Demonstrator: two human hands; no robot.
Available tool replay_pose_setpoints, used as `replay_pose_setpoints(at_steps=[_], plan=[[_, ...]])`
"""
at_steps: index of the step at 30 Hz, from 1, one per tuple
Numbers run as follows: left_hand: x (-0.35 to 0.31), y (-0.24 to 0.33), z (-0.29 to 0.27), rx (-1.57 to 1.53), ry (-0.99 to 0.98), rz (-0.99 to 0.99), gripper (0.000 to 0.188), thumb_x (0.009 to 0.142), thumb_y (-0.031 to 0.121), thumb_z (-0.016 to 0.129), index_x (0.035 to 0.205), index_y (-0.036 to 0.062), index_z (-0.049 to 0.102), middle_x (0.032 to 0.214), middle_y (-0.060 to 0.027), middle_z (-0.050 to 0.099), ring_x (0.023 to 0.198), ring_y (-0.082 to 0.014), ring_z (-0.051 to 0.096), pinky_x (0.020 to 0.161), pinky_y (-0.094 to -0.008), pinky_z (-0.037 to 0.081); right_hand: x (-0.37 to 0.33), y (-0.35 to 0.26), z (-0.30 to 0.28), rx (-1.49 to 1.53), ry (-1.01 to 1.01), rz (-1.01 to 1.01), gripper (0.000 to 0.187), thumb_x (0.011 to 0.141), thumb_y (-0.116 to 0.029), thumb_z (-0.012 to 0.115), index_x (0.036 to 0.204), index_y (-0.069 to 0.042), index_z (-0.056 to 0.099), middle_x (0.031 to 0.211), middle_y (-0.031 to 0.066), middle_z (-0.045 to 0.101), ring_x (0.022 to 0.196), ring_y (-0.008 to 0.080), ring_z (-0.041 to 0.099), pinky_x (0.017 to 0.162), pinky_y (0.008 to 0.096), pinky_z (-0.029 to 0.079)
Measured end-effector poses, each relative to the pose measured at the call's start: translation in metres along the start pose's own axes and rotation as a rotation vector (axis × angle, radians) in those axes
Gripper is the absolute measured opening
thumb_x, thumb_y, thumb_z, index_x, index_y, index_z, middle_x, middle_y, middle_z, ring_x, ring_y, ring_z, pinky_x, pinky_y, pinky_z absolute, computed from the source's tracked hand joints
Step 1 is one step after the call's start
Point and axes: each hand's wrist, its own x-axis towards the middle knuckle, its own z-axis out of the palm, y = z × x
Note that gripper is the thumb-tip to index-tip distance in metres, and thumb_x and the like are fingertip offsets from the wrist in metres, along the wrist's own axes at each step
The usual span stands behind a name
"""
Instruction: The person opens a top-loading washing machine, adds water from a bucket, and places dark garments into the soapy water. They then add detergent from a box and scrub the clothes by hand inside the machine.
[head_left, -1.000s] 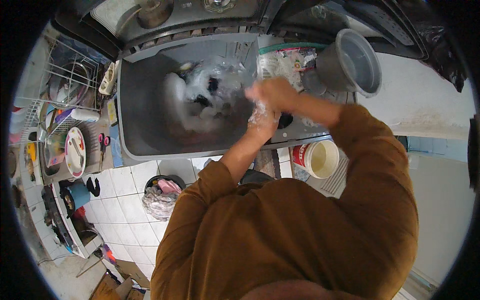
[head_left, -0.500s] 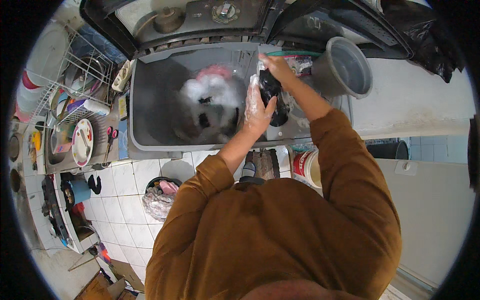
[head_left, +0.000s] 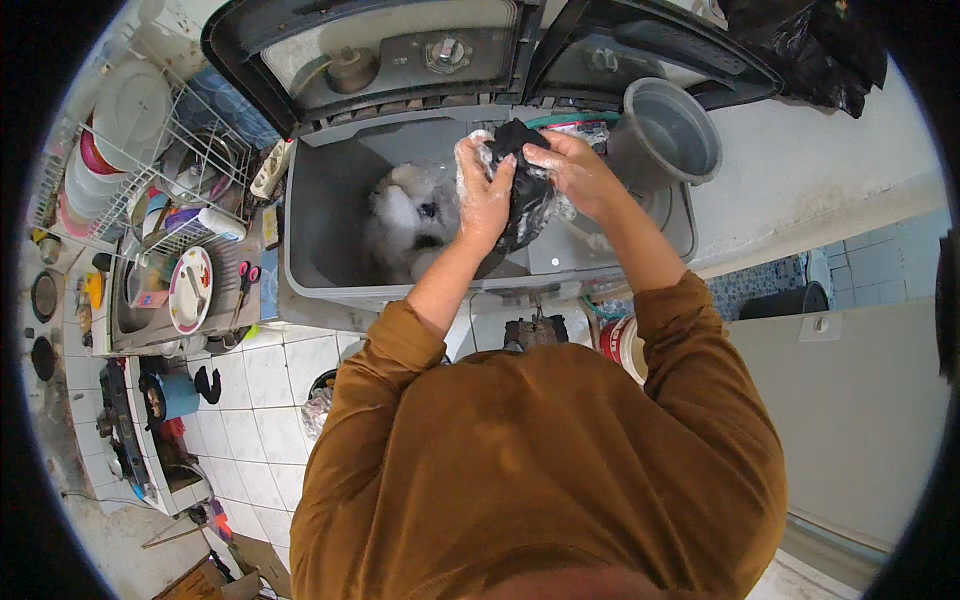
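A wet black cloth (head_left: 525,205), streaked with white suds, is bunched up and hangs between my hands above the divider of a grey twin-tub washing machine (head_left: 320,215). My left hand (head_left: 483,195) grips its left side with the thumb on top, and foam coats the fingers. From the other side my right hand (head_left: 585,178) pinches the upper part of the cloth, thumb in front. Below and to the left, white foam (head_left: 397,212) floats in the wash tub with dark fabric showing through it. The lower end of the cloth droops toward the machine's front edge.
A grey bucket (head_left: 663,135) stands on the right part of the machine. Raised lids (head_left: 400,60) rise behind. At left are a dish rack (head_left: 200,150), a plate (head_left: 190,290) and red-handled scissors (head_left: 245,285). A black plastic bag (head_left: 805,50) lies far right.
My hands have spread to either side of the cloth, and its top is now bunched between my thumbs. The left hand's flat fingers have closed on it. The whole view has shifted a little.
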Motion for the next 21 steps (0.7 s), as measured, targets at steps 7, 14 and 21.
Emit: replay_pose_setpoints(at_steps=[7, 14, 21], plan=[[0.015, 0.009, -0.027, -0.096, -0.244, -0.106, 0.02, 0.081, 0.012, 0.056, 0.095, 0.0008, 0.046, 0.088, -0.0071, 0.046, 0.082, -0.0145, 0.044, 0.075, -0.0263, 0.036, -0.022, -0.019, 0.014, 0.336, 0.048, -0.071, 0.031, 0.084, -0.019, 0.054, 0.108, -0.001, 0.05, 0.101, 0.0068, 0.054, 0.094, 0.0135, 0.053, 0.08, 0.0268, 0.043], [0.015, 0.004, -0.017, 0.114, 0.001, 0.06, 0.019, 0.084, 0.014, 0.05, 0.094, -0.001, 0.044, 0.087, -0.0128, 0.048, 0.08, -0.0252, 0.046, 0.073, -0.0338, 0.038, -0.009, -0.015, 0.028, 0.349, -0.114, -0.053, 0.036, 0.083, -0.017, 0.056, 0.114, -0.001, 0.046, 0.102, 0.0061, 0.055, 0.094, 0.0133, 0.054, 0.081, 0.0269, 0.043], [0.025, 0.007, -0.034, -0.639, 0.111, -0.285, 0.014, 0.091, 0.013, 0.043, 0.101, 0.005, 0.04, 0.092, -0.0032, 0.049, 0.081, -0.0108, 0.047, 0.076, -0.0261, 0.04, -0.02, -0.025, 0.018, 0.383, -0.051, -0.084, 0.039, 0.08, -0.013, 0.059, 0.114, -0.001, 0.046, 0.098, 0.0055, 0.055, 0.091, 0.0146, 0.055, 0.079, 0.027, 0.045]])
